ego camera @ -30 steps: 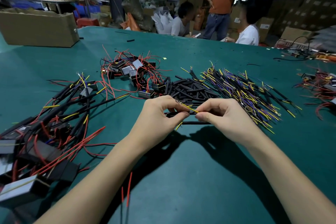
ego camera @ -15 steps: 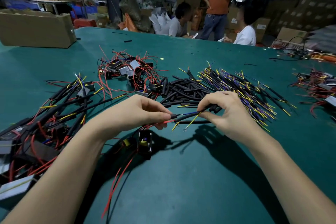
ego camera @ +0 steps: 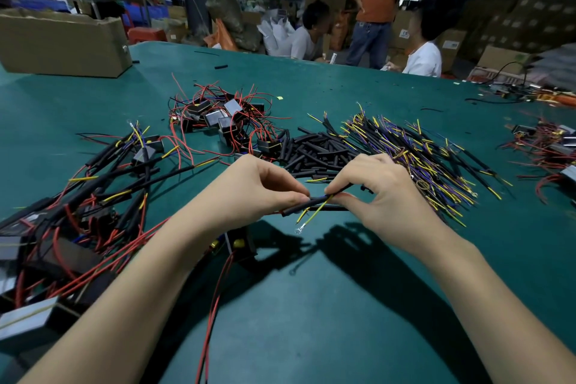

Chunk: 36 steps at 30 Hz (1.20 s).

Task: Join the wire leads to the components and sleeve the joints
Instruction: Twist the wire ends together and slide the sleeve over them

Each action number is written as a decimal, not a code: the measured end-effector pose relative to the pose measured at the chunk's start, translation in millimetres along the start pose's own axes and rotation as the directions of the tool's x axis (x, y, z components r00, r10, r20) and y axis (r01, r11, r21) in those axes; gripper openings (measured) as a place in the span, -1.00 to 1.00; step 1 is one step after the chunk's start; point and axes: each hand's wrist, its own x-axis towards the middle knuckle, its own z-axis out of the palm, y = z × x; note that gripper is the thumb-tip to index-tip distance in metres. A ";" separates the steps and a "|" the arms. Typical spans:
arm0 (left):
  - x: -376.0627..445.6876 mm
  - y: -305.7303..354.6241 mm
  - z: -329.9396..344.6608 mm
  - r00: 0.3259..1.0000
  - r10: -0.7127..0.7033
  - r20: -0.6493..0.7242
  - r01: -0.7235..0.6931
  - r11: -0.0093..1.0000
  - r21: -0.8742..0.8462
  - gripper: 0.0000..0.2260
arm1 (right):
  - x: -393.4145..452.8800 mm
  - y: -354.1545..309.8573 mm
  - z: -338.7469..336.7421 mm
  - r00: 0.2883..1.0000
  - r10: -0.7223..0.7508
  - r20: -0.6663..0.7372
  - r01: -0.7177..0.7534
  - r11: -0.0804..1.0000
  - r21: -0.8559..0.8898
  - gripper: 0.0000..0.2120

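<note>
Above a green table [ego camera: 343,305], a black sleeve [ego camera: 304,206] is pinched between the thumb and curled fingers of the left hand [ego camera: 249,193]. The far end of the same wire lead [ego camera: 339,188] is pinched by the fingertips of the right hand [ego camera: 383,196]. Blue and yellow strands are seen where the two hands meet, and a yellow strand ending in a small ring terminal [ego camera: 297,230] hangs down from the joint. A small component [ego camera: 238,243] with yellow parts is seen just below the left wrist, partly hidden by it, with red wires [ego camera: 215,305] trailing from it toward the near edge.

Behind the hands, a heap of loose black sleeves [ego camera: 314,150] is laid on the table, touching a pile of yellow and purple leads [ego camera: 414,150] to its right. Farther back and to the left, a pile of box-shaped components with red wires [ego camera: 224,118] is found. Finished assemblies [ego camera: 78,212] are spread along the left edge. A cardboard box [ego camera: 62,44] is set at the far left corner.

Writing is visible only on a label on a distant carton [ego camera: 404,33], where "15" seems to be printed; it is too small for certainty.
</note>
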 end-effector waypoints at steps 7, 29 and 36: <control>0.5 -1.4 6.6 0.994 0.058 -0.094 -0.057 0.998 0.018 -0.89 | 1.9 -5.7 2.5 1.000 -0.023 -0.007 0.023 0.997 0.080 -0.91; 0.5 -6.4 -9.3 0.999 0.009 -0.048 -0.008 1.000 0.018 -0.95 | -6.2 8.7 9.2 0.978 0.207 0.038 -0.210 0.967 0.143 -0.89; 3.8 -9.6 -3.4 0.996 0.029 -0.089 -0.033 0.999 -0.041 -0.92 | -4.8 6.4 10.2 0.985 0.172 -0.034 -0.167 0.980 0.111 -0.77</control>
